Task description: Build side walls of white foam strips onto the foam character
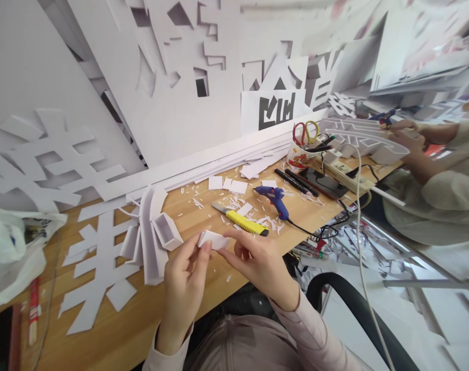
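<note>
Between my two hands is a small white foam board piece (216, 240), held above the table's front edge. My left hand (188, 275) pinches its left part, thumb in front. At its right end, the thumb and forefinger of my right hand (260, 260) grip it. Just left of my hands stands a white built-up foam shape (151, 237) with a curved wall and a box-like part. Beyond my hands lie a yellow utility knife (245, 221) with its blade out and a blue glue gun (273, 200) on its side.
Flat white character cut-outs (103, 273) lie at the left, near a plastic bag (21, 257). A cup with scissors (298, 156), black markers (296, 181) and a phone (321, 183) sit further right. A co-worker's hands (408, 136) handle another white shape. A white cable (358, 216) hangs at right.
</note>
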`<state>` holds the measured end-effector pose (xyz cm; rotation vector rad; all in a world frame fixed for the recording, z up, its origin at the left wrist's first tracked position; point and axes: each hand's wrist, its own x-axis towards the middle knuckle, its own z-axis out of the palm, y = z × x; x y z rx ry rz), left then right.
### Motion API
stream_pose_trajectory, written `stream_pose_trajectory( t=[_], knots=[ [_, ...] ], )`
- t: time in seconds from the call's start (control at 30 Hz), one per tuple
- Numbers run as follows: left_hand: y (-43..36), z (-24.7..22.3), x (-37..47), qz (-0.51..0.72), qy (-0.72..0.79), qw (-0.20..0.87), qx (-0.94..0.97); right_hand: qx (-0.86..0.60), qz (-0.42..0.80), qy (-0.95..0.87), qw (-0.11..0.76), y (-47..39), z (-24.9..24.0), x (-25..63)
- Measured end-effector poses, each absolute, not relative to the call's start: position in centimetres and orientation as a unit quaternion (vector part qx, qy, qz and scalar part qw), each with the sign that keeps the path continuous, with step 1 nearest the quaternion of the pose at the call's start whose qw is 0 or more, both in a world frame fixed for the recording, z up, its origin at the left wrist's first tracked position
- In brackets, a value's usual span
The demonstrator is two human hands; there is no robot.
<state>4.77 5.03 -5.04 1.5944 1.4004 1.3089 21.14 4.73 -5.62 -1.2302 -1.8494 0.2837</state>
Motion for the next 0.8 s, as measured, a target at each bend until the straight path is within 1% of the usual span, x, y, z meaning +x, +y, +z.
stream_pose_trajectory(
  t=[0.2, 0.33, 0.43, 0.63, 0.73, 0.8],
  knots=[
    [4.1, -4.7, 4.5, 0.499, 0.520, 0.242, 0.650, -0.436, 0.084, -0.712, 0.544, 4.2, -6.8, 20.0],
    [3.6, -4.5, 4.9, 0.523, 0.508, 0.257, 0.634, -0.410, 0.106, -0.685, 0.593, 3.9, -7.6, 19.3],
    [3.5, -4.6, 5.2, 0.550, 0.506, 0.232, 0.622, -0.402, 0.132, -0.656, 0.625, 3.8, -7.8, 19.0],
    [2.8, -4.4, 5.5, 0.551, 0.520, 0.178, 0.627, -0.399, 0.140, -0.646, 0.636, 3.4, -7.8, 18.4],
    [2.5, -3.9, 5.8, 0.562, 0.538, 0.201, 0.596, -0.392, 0.145, -0.654, 0.630, 3.2, -7.7, 18.5],
    [2.5, -4.0, 5.8, 0.572, 0.548, 0.222, 0.569, -0.395, 0.161, -0.667, 0.611, 3.2, -7.7, 19.1]
  ],
)
